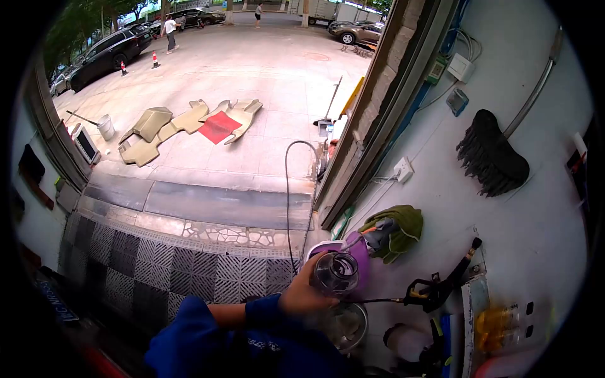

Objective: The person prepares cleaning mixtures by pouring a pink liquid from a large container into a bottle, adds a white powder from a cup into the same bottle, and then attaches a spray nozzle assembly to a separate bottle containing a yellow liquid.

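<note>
My left hand [304, 291] is closed round a clear, open-mouthed bottle [336, 274], its round opening facing up toward me. The bottle is just in front of a purple and white bucket [358, 259]. Below it, a metal bowl [358, 327] is partly hidden by the hand and by my blue clothing. My right hand does not show anywhere that I can make out.
A spray gun [435, 290] and a green cloth [404, 232] are along the right wall, where a black brush [495, 154] hangs. Yellow bottles [496, 327] stand lower right. Outside the doorway lie beige mats [183, 123] and a red cloth [218, 128]; people and cars are beyond.
</note>
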A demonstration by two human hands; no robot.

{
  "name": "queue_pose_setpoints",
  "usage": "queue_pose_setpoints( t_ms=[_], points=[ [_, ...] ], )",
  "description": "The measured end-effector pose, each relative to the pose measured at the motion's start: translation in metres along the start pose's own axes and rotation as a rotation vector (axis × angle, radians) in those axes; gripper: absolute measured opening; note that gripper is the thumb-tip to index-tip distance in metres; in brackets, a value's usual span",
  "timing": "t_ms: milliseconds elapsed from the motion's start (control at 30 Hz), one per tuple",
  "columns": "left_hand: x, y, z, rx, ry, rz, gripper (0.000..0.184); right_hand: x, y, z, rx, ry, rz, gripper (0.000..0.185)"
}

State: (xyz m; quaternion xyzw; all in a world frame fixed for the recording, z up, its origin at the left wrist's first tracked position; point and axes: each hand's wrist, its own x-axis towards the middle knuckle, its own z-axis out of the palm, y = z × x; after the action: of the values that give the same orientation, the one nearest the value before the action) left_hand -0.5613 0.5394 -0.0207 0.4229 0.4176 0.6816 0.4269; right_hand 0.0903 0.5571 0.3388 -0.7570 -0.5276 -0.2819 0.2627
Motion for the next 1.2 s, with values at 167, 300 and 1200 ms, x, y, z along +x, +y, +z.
queue_pose_setpoints(
  t_ms=[167, 300, 1200],
  points=[
    [0.007, 0.016, -0.006, 0.03, 0.009, 0.017, 0.114, 0.031, 0.068, 0.011, -0.056, -0.002, -0.443, 0.032],
    [0.012, 0.017, -0.007, 0.051, 0.022, 0.059, 0.103, 0.019, 0.017, 0.009, 0.185, -0.014, 0.031, 0.03],
    [0.012, 0.014, -0.025, -0.084, 0.135, -0.011, 0.113, 0.012, -0.041, -0.005, -0.382, 0.043, 0.036, 0.041]
  ],
)
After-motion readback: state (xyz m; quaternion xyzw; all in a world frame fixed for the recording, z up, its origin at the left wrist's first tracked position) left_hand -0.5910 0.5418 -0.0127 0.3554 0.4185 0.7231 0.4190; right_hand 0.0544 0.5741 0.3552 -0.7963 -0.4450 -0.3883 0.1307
